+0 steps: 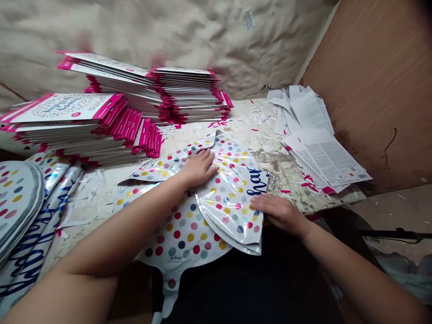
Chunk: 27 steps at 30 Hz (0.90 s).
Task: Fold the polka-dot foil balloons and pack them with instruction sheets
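Note:
A white foil balloon with coloured dots (pixel 189 229) lies flat at the table's front edge, its tail hanging down over the edge. Its right side is folded over in layers, with dark blue lettering near the right edge. My left hand (pixel 199 168) rests on the upper middle of the foil, fingers spread and pressing on the folded part. At the right edge of the fold is my right hand (pixel 278 211), palm down, with its extended fingers lying on the foil near the lettering.
Stacks of pink-edged white packets (pixel 192 94) stand at the back, with another stack (pixel 67 108) at the left. More dotted foil balloons (pixel 18 193) lie at the far left. Loose white papers (pixel 310 112) and printed sheets (pixel 334 157) lie at the right. Paper scraps litter the table (pixel 243 114).

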### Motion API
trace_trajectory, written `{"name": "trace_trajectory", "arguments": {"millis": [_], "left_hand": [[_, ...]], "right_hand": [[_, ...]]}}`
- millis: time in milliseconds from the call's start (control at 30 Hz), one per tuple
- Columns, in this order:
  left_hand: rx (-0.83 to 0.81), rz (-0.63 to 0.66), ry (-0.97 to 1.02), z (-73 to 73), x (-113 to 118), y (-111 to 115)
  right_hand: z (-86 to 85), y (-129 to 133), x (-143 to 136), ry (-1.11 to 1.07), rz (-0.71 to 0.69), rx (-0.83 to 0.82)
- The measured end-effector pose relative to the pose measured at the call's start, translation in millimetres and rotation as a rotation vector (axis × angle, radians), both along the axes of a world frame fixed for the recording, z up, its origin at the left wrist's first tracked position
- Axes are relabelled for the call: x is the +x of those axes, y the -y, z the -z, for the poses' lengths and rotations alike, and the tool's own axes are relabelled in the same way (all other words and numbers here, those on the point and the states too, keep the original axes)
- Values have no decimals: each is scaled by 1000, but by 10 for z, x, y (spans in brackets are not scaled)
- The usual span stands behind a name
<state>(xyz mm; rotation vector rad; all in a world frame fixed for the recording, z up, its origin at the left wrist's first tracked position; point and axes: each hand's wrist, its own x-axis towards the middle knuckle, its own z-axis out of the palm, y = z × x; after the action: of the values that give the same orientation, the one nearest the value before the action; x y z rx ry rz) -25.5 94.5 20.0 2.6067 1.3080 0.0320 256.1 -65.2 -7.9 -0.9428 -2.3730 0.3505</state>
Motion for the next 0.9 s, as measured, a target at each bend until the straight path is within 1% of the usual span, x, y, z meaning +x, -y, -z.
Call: {"name": "trace_trajectory", "arguments": {"millis": [67,167,267,333,400,467,500,533,567,600,633,700,733,767,800,833,900], "left_hand": [[81,-63,191,-116,-23,57],[228,-115,486,-321,-74,289],[253,-125,603,-465,-155,537],[231,-125,626,-502,-223,651],[216,-132,644,-518,-290,733],[222,-137,673,-545,-337,814],[237,-120,704,-567,-344,862],[255,-79,736,-594,-334,915],[270,-13,762,-618,-305,969],[275,80,766,-634,-256,1020],[266,192,736,-634,-188,1059],[215,406,564,-569,-16,1070],[185,478,448,-503,75,1033],[164,520,344,-421,157,966],[144,522,261,-329,224,875],[138,499,223,-236,272,768],[80,404,162,-67,305,547]], "right_hand": [[-22,15,-18,4,12,-30],[-110,3,-25,30,-4,-147],[-232,-60,7,27,-68,-358],[-277,-105,31,2,-92,-433],[-271,-124,34,-19,-86,-416],[-228,-118,9,-21,-48,-351],[-202,-113,-11,-21,-22,-321],[-180,-112,-34,-32,11,-306],[-165,-119,-57,-66,59,-308],[-159,-138,-77,-131,138,-318],[-163,-169,-93,-222,245,-330],[-199,-256,-111,-439,488,-323],[-226,-303,-113,-529,586,-297],[-254,-345,-114,-589,649,-260],[-278,-377,-113,-617,675,-224],[-294,-395,-112,-622,675,-193],[-289,-389,-112,-598,647,-151]]}}
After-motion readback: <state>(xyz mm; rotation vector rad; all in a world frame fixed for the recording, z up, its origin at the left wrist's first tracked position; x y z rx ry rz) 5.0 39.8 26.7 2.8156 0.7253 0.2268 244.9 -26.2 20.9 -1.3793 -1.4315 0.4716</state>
